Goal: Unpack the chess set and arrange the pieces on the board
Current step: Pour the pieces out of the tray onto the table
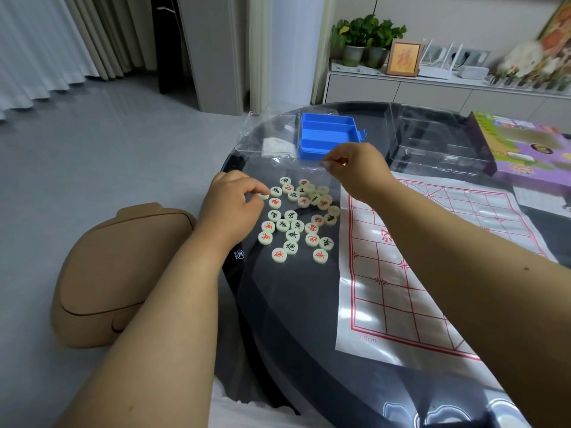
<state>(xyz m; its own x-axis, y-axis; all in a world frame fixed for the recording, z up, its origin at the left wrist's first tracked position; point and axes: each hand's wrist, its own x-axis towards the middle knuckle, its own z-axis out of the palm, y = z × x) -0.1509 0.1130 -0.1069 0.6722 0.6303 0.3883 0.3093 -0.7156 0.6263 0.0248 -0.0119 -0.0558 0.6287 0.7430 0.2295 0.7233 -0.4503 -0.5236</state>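
- Cream-white round chess pieces (296, 220) lie loose in a cluster on the dark glossy bench (287, 304), red or black characters face up on most; a few at the far side are stacked or tilted.
- Head view only, so we go through that one.
- Our left hand (230, 200) sits at the left edge of the cluster, grip closed in a pinch: thumb and forefinger hold one piece (264, 196) just beside the nearest loose pieces.
- Our right hand (355, 168) is raised over the far edge of the cluster, fingers curled, grip narrow, pinching something small and pale at the fingertips; we cannot tell for sure whether it is a piece or the clear plastic film under it.
- Board (401, 273) is a thin sheet with a red grid, spread flat on the bench to the right of the pieces; our right forearm crosses over it. No piece sits on it.
- Blue tray (327, 134), two compartments, stands beyond the pieces, near the right hand.
- Clear plastic insert (432, 140) and purple game box (525, 149) lie at the far right of the bench.
- Tan stool (117, 273) stands on the grey floor left of the bench, under our left forearm.
- Potted plants (367, 38) and a framed picture (403, 58) stand on the cabinet in the back.
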